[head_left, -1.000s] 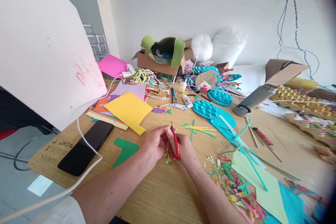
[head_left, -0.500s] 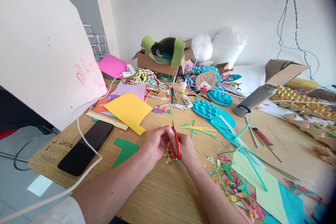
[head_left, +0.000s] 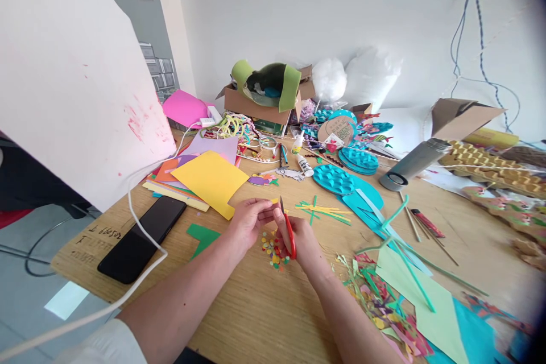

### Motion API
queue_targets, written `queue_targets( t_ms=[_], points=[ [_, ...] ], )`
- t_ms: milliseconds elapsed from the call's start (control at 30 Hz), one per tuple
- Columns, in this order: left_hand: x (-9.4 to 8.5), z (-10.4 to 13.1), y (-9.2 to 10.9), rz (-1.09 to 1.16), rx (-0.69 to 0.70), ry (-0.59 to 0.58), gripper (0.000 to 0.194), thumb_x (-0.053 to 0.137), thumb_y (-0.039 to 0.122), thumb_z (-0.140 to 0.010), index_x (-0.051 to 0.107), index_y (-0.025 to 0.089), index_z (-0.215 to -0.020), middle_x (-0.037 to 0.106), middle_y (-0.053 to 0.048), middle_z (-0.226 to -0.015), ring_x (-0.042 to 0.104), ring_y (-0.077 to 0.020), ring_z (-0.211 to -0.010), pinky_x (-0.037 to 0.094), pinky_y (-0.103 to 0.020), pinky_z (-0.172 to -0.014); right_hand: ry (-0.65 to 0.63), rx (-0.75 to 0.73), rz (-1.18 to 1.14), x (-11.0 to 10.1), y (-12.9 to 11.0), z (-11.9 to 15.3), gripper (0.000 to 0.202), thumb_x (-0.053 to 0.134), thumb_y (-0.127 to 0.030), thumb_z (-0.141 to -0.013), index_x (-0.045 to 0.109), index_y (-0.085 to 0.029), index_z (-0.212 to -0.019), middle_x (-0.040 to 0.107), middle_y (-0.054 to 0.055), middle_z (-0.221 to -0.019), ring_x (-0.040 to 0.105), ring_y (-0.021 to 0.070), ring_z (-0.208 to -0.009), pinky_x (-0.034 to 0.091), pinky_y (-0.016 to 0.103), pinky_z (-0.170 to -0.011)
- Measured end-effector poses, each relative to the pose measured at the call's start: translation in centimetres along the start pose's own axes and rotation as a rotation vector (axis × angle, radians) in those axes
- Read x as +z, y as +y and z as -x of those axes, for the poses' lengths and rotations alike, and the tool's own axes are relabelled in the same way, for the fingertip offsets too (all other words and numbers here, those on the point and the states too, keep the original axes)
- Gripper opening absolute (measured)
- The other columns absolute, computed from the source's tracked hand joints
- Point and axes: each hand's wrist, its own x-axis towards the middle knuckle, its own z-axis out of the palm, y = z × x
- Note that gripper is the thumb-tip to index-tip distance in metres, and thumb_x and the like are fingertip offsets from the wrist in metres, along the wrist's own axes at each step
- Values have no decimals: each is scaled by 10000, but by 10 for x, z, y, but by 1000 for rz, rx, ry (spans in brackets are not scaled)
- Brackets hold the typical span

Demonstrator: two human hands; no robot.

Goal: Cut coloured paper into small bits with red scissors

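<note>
My right hand [head_left: 302,242] is wrapped round red-handled scissors [head_left: 291,239], whose dark blades point up and away from me. Between the fingertips of my left hand [head_left: 251,219] is a small piece of yellow paper [head_left: 274,201], close beside the blades. Whether the blades touch the paper I cannot make out. Below my hands lies a little pile of colourful paper bits [head_left: 271,247] on the wooden table [head_left: 256,313]. Thin yellow and green paper strips [head_left: 322,209] lie crossed just beyond my right hand. A cut green sheet [head_left: 202,239] rests left of my left hand, partly under the forearm.
A black phone [head_left: 140,242] with a white cable [head_left: 145,227] over it lies at left, near stacked coloured paper [head_left: 211,179]. Two glue bottles [head_left: 304,165] are ahead. A metal flask [head_left: 416,164] lies at right, with paper scraps [head_left: 384,307] nearer me.
My left hand has moved slightly left and up, away from the scissors, and more of the paper bits shows below. The view has shifted a little.
</note>
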Motion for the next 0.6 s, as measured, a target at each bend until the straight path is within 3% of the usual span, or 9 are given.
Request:
queue_targets(
  t_ms=[233, 600],
  points=[
    [-7, -6, 17, -176, -39, -81, 130, 727, 159, -537, 630, 126, -616, 717, -107, -705, 681, -215, -671, 507, -307, -664, -39, -26, 47, 1, -2, 2, 638, 349, -715, -834, 522, -164, -561, 559, 36, -412, 506, 119, -353, 344, 197, -406],
    [-7, -7, 20, -232, -31, -134, 130, 704, 169, -509, 596, 136, -573, 708, -95, -664, 660, -187, -616, 490, -278, -606, -15, -52, 132, -1, -13, 6, 635, 380, -694, -837, 526, -159, -529, 544, 35, -434, 478, 110, -377, 305, 201, -404]
  ],
)
